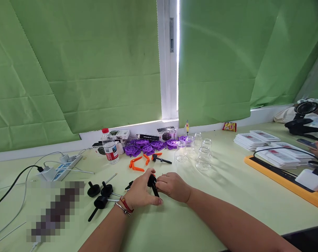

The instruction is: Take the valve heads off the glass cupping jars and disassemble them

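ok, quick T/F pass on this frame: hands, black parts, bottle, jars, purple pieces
1. Both hands grip one black part between them. True: the left hand and right hand meet on the black part.
2. The water bottle has a blue cap. False: the water bottle has a red cap.
3. More black handled parts lie left of the left hand. True: the black handled parts lie there on the table.
4. The clear jars are stacked on the orange tray. False: the clear jars stand on the table, apart from the orange tray.
5. The purple pieces sit near the window sill. True: the purple pieces.
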Tool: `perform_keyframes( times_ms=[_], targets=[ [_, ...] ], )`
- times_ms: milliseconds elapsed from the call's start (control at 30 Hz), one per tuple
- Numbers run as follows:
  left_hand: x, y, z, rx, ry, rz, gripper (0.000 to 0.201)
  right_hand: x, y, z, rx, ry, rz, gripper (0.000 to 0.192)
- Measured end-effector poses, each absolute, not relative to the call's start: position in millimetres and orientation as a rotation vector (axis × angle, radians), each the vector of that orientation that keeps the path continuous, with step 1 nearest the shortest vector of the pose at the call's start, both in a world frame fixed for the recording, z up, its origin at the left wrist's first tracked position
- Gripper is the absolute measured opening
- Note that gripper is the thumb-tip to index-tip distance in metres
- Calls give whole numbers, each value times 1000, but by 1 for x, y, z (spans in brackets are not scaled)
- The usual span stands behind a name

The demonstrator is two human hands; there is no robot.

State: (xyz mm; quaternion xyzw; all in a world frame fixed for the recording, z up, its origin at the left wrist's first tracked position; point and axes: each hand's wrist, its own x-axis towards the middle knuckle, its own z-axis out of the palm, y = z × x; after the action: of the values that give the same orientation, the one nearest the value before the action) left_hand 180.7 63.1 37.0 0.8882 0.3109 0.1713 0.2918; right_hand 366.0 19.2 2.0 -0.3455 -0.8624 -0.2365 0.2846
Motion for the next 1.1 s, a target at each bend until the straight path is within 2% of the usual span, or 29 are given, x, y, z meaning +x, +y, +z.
perform_keyframes(
  times_ms=[1100],
  targets=[
    [179,68,36,2337,861,513,84,366,19,0,-1045,-2273,-539,23]
  ],
)
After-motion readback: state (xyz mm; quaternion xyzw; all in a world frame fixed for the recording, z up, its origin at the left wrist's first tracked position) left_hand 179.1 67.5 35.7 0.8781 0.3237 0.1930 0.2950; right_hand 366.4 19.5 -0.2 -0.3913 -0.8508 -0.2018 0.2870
